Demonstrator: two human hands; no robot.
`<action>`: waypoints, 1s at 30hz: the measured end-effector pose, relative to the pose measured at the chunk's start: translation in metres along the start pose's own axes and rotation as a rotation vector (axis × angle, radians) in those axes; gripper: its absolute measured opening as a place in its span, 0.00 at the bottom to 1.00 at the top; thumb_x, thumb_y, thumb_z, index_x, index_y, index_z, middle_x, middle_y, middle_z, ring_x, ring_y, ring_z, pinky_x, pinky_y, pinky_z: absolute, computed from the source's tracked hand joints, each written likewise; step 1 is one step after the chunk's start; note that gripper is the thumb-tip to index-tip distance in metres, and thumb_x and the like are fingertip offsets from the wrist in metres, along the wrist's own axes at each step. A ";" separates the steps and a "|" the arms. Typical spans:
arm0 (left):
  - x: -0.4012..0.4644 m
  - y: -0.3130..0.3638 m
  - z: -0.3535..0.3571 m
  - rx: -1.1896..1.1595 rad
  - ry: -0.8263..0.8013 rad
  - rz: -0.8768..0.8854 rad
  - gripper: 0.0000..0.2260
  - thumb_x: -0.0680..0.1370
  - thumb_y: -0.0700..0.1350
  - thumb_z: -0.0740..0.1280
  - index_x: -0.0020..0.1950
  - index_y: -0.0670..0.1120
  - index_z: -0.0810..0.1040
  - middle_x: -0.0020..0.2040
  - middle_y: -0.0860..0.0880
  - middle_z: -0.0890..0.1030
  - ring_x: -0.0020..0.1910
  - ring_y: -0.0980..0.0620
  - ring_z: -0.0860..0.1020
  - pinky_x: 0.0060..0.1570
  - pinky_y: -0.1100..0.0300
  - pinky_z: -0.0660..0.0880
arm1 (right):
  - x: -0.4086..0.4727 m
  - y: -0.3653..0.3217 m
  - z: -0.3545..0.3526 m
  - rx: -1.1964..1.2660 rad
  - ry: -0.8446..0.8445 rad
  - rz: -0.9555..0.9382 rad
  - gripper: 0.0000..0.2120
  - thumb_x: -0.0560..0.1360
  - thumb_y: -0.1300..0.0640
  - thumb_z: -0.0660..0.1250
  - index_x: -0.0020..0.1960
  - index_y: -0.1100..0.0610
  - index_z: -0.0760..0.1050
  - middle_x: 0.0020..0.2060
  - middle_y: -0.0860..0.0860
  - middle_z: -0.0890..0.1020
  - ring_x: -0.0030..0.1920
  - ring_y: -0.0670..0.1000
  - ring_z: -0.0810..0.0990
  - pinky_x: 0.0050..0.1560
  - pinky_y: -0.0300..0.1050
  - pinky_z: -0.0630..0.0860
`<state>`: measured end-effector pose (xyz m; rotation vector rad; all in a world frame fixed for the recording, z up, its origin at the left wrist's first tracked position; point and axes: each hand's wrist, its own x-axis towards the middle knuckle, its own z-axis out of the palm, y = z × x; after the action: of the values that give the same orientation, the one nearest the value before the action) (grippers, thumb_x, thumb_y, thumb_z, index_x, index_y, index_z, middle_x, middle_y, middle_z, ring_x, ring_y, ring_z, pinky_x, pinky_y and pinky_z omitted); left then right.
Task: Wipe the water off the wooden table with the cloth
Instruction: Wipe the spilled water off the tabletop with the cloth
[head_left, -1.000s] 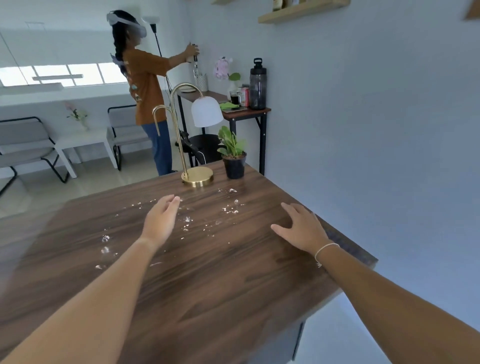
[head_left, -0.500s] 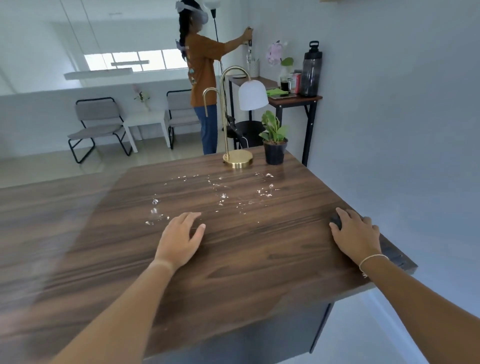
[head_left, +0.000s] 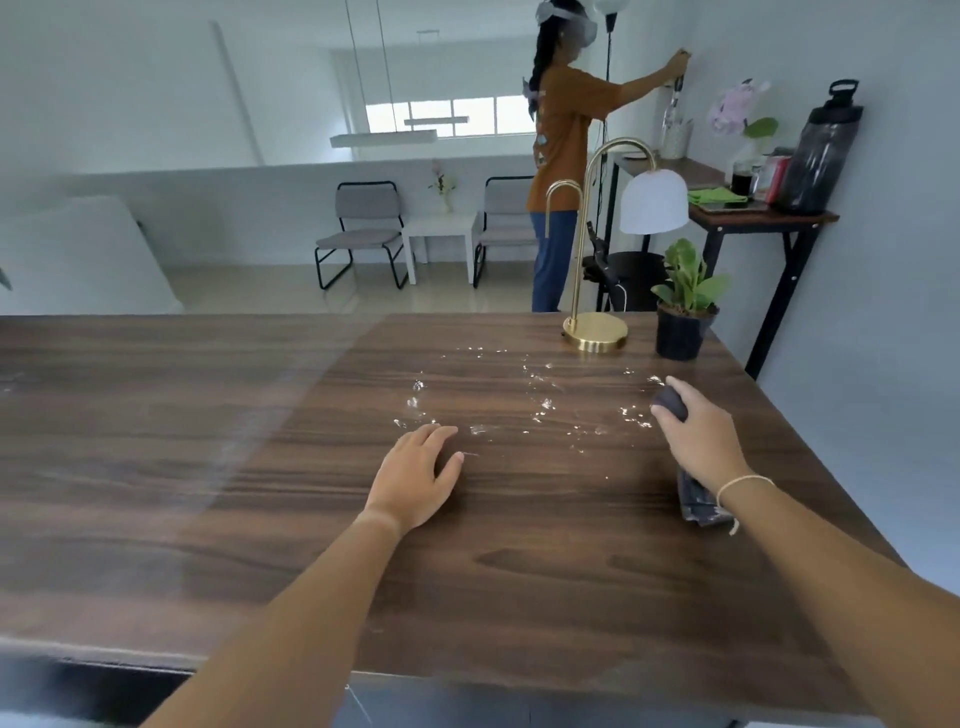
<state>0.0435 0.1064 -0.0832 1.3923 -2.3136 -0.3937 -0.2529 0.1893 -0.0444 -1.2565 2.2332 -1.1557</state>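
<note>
Water droplets lie scattered over the far middle of the dark wooden table. My right hand is closed around a dark cloth; one end bulges out by my thumb, the other end hangs out under my wrist onto the table. It hovers at the right edge of the wet patch. My left hand rests flat on the wood with fingers apart, just in front of the nearest drops, holding nothing.
A gold lamp with a white shade and a small potted plant stand at the table's far right. Behind, a person in an orange shirt reaches to the wall beside a side table holding a bottle and green cloth.
My right hand has closed on the dark cloth at the right edge and lifted it toward the droplets. My left hand stayed flat on the table. The view turned left.
</note>
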 end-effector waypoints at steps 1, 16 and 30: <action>0.002 -0.001 -0.003 -0.001 0.004 0.002 0.22 0.76 0.54 0.55 0.68 0.48 0.68 0.69 0.47 0.70 0.69 0.48 0.66 0.69 0.56 0.60 | 0.003 -0.009 0.004 0.033 -0.001 -0.011 0.23 0.78 0.54 0.61 0.72 0.53 0.63 0.70 0.56 0.70 0.70 0.58 0.68 0.70 0.50 0.63; 0.124 -0.106 -0.031 0.015 -0.033 0.013 0.20 0.78 0.52 0.56 0.68 0.48 0.69 0.71 0.48 0.68 0.71 0.49 0.64 0.70 0.56 0.58 | 0.086 -0.114 0.123 0.031 -0.081 -0.173 0.24 0.78 0.55 0.62 0.73 0.53 0.62 0.72 0.52 0.68 0.72 0.53 0.65 0.69 0.43 0.60; 0.176 -0.156 -0.014 -0.151 -0.113 0.102 0.18 0.79 0.49 0.56 0.66 0.48 0.72 0.71 0.51 0.70 0.73 0.55 0.61 0.67 0.66 0.54 | 0.182 -0.121 0.206 -0.306 -0.197 -0.136 0.21 0.75 0.52 0.66 0.64 0.57 0.65 0.62 0.58 0.76 0.61 0.60 0.73 0.58 0.53 0.71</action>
<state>0.0971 -0.1226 -0.1044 1.2035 -2.3776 -0.6157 -0.1605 -0.0958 -0.0591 -1.5857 2.2625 -0.7121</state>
